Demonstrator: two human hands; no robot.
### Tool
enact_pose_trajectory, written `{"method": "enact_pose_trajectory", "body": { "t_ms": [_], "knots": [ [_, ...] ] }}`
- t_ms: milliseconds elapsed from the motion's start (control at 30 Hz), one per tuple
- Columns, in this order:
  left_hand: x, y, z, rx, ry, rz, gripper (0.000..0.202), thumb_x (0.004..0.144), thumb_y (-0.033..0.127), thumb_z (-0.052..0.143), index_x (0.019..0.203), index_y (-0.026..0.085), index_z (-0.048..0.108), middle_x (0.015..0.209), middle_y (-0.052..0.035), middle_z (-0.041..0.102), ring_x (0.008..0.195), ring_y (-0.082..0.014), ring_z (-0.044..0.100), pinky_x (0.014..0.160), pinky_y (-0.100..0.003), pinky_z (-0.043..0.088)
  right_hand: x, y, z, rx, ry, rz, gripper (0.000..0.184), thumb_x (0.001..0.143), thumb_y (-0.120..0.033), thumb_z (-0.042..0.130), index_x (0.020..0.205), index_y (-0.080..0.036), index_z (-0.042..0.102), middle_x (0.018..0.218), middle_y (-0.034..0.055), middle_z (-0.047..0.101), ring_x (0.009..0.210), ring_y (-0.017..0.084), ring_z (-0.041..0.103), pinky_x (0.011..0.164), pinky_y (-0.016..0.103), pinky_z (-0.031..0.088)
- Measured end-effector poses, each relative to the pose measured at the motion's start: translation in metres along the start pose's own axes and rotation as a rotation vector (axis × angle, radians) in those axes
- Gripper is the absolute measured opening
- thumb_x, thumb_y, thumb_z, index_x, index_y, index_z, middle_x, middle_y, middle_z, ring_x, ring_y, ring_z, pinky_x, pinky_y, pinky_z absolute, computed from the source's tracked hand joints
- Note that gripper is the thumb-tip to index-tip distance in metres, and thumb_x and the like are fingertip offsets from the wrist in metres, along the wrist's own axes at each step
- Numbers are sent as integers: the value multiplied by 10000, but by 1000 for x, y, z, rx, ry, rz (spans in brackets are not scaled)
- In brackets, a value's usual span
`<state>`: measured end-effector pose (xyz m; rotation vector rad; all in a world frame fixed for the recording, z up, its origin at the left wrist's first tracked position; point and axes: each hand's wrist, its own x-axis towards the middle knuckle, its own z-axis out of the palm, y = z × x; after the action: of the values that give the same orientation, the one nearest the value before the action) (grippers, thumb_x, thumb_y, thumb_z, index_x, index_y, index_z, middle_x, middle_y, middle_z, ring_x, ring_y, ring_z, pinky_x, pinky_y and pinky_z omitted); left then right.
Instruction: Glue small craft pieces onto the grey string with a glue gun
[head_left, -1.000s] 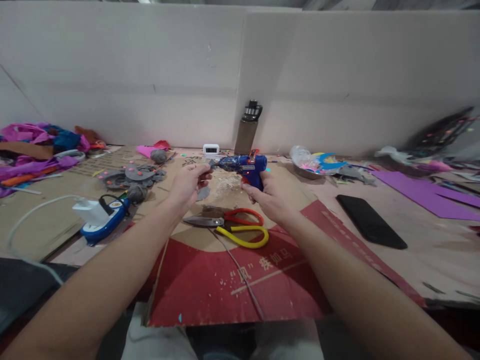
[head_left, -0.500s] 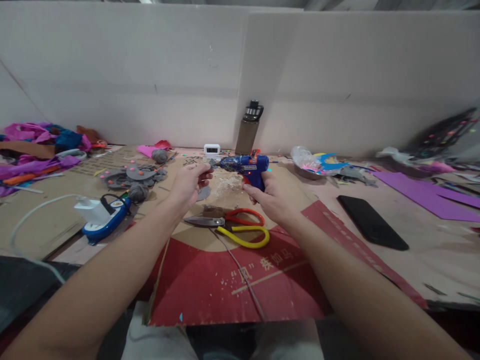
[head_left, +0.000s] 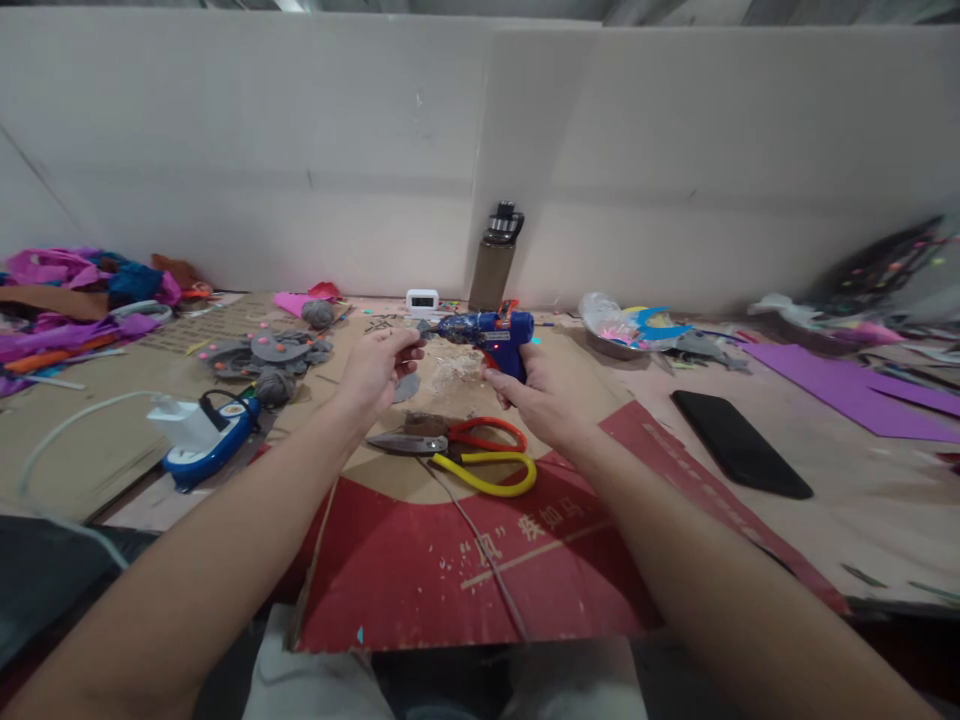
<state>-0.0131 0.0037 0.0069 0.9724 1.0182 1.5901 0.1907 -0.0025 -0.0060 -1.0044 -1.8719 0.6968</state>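
My right hand (head_left: 551, 395) is wrapped around the handle of a blue hot glue gun (head_left: 508, 352), held level with its nozzle facing left. My left hand (head_left: 375, 372) pinches a small grey piece (head_left: 425, 327), which looks like felt, right at the nozzle tip. Whether the piece touches the nozzle is too small to tell. Under the hands, scissors (head_left: 412, 443) with one red and one yellow handle lie on a red and brown cardboard sheet (head_left: 390, 580). A grey disc (head_left: 406, 387) lies below my left fingers.
Grey felt shapes with pink dots (head_left: 266, 350) and a blue power strip (head_left: 214, 455) lie to the left. A bottle (head_left: 493, 270) and a small white clock (head_left: 422, 302) stand at the back. On the right are a black phone (head_left: 739, 440), a bowl (head_left: 619, 345) and purple sheets (head_left: 832, 385).
Almost nothing differs. The whole view has shifted very slightly; both hands keep the same hold, with the grey piece still at the glue gun's tip.
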Motion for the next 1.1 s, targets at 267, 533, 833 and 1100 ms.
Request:
{"method": "enact_pose_trajectory", "body": {
  "t_ms": [267, 533, 833, 1100],
  "knots": [
    [3, 1, -4, -17, 22, 8, 168, 597, 211, 723, 666, 126, 595, 636, -18, 613, 560, -83, 558, 491, -181, 394, -1, 2, 2, 13, 15, 46, 259, 802, -407, 557, 970, -211, 536, 678, -2, 539, 598, 158, 509, 545, 292, 428],
    [8, -2, -7, -24, 44, 14, 141, 609, 202, 701, 667, 124, 599, 635, -29, 622, 551, -87, 563, 482, -182, 393, 7, 8, -1, 339, 29, 188, 214, 774, -308, 552, 932, -226, 432, 715, -36, 562, 485, 92, 457, 497, 252, 429],
    [10, 1, -9, 2, 18, 33, 173, 593, 220, 715, 678, 125, 598, 646, -26, 622, 544, -82, 552, 483, -183, 386, 17, 40, -25, -713, 8, 300, 204, 768, -347, 622, 767, -143, 611, 813, 156, 650, 822, 259, 614, 698, 356, 452],
    [15, 3, -15, -7, 55, 65, 196, 583, 228, 724, 659, 128, 574, 626, -8, 595, 538, -71, 534, 483, -172, 390, -13, -11, -9, -400, -533, -82, 204, 699, -327, 695, 878, -233, 671, 713, -9, 663, 600, 133, 588, 531, 236, 420]
  ]
}}
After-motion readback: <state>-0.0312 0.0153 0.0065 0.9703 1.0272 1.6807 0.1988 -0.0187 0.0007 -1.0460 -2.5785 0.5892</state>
